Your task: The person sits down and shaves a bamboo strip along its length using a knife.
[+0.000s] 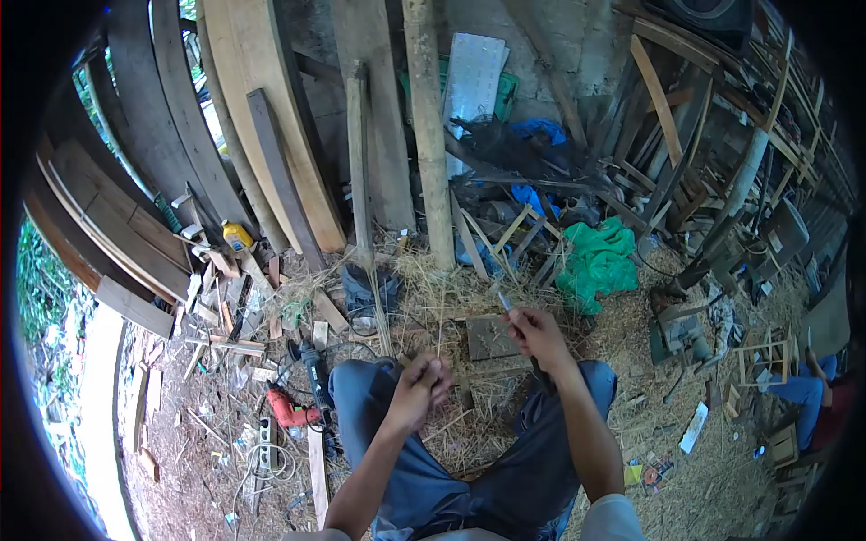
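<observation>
My left hand (422, 392) is closed in front of my left knee, its fingers pinched around a thin strip (440, 335) that looks like split bamboo and points up and away. My right hand (538, 338) grips a knife above my right knee. The knife's narrow blade (504, 301) points up and to the left, and its dark handle shows below my fist. Blade and strip are apart. Between my knees and beyond them, a flat wooden block (488, 337) rests on the floor among shavings. A bundle of thin strips (379, 311) stands left of it.
A red power drill (290, 410), a dark power tool (316, 379) and a power strip (267, 444) with cables lie at left. Boards (262, 117) lean on the wall. A green plastic bag (597, 261) lies at right. Another person (812, 397) sits at far right.
</observation>
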A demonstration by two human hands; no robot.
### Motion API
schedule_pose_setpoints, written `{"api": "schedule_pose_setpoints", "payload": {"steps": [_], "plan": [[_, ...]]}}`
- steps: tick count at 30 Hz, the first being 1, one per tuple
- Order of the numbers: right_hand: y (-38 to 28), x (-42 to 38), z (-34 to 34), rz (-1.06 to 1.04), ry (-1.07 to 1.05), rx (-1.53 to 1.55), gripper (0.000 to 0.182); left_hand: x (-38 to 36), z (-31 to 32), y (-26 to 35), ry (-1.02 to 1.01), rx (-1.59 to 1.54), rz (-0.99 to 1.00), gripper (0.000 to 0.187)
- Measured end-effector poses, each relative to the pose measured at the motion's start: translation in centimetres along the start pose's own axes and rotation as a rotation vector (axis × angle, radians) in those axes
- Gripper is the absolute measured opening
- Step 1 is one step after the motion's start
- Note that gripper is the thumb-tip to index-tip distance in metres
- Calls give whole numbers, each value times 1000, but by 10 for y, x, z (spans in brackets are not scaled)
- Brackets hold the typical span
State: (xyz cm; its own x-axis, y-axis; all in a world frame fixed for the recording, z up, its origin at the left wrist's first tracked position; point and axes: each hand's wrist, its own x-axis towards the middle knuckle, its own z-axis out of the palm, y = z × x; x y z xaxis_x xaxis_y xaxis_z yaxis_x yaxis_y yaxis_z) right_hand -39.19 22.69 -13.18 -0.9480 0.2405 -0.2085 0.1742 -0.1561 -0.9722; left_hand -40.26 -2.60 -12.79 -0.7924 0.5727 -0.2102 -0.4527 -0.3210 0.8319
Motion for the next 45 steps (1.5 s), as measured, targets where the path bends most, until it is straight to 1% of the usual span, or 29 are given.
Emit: {"api": "schedule_pose_setpoints", "payload": {"steps": [1,3,7,9,11,13,14,16,18,20,22,23,24,25,26,27,28,29,30,31,33,34,37,38,39,41,43,44,45], "plan": [[4,-1,7,20,-36,13,26,10,3,-1,11,-2,7,20],[7,-6,21,31,-87,26,26,30,10,-1,192,-36,116,16],[4,-17,39,34,-137,-51,22,61,8,-4,241,-71,211,15],[9,-21,47,-192,-176,-343,22,69,6,-6,291,231,390,15],[10,-18,49,-152,-183,-399,20,70,7,-6,293,161,421,13],[33,-5,41,-279,-155,-435,23,70,4,-5,261,188,453,13],[37,-2,33,-276,-153,-430,23,69,1,-3,261,191,449,13],[27,0,24,-356,-41,-675,19,65,-10,10,300,149,536,13],[18,-3,19,-382,17,-678,18,56,-20,36,397,196,524,15],[8,-6,14,-406,83,-682,18,44,-23,57,469,155,613,15],[-1,-6,9,-580,139,-778,16,37,-37,66,474,140,608,15],[-3,-2,6,-575,151,-775,16,33,-44,69,492,122,613,15],[-3,2,2,-648,165,-789,14,28,-51,70,484,127,606,15],[-3,4,-1,-721,179,-803,13,23,-57,69,404,212,556,13],[-5,6,-4,-715,187,-803,13,17,-56,71,326,294,505,11],[-7,7,-6,-769,236,-837,11,11,-55,75,320,295,501,11],[-10,8,-8,-824,283,-871,10,1,-54,80,189,472,401,12],[-14,8,-8,-821,286,-873,10,-7,-50,85,57,645,298,12],[-18,7,-8,-828,305,-872,9,-12,-50,87,-17,666,188,14],[-21,6,-6,-837,322,-870,8,-14,-47,86,-16,664,189,14],[-24,6,-3,-859,307,-897,8,-16,-34,79,-185,752,-17,15],[-24,6,-1,-878,295,-922,8,-14,-29,71,-215,698,-36,16],[-20,8,5,-843,286,-1036,9,-7,-12,50,-130,738,-107,14],[-22,7,5,-843,291,-1040,9,-4,-7,42,-127,816,1,17],[-28,3,6,-850,300,-1005,12,-3,-3,35,-132,816,2,17],[-36,-4,9,-860,310,-969,14,-1,-1,22,-69,775,105,20],[-37,-10,14,-957,460,-834,19,4,-5,8,-15,706,106,21],[-25,-11,16,-960,455,-834,19,6,-7,3,35,637,104,21],[-4,-11,16,-787,269,-655,22,6,-3,4,37,635,106,21]]}}
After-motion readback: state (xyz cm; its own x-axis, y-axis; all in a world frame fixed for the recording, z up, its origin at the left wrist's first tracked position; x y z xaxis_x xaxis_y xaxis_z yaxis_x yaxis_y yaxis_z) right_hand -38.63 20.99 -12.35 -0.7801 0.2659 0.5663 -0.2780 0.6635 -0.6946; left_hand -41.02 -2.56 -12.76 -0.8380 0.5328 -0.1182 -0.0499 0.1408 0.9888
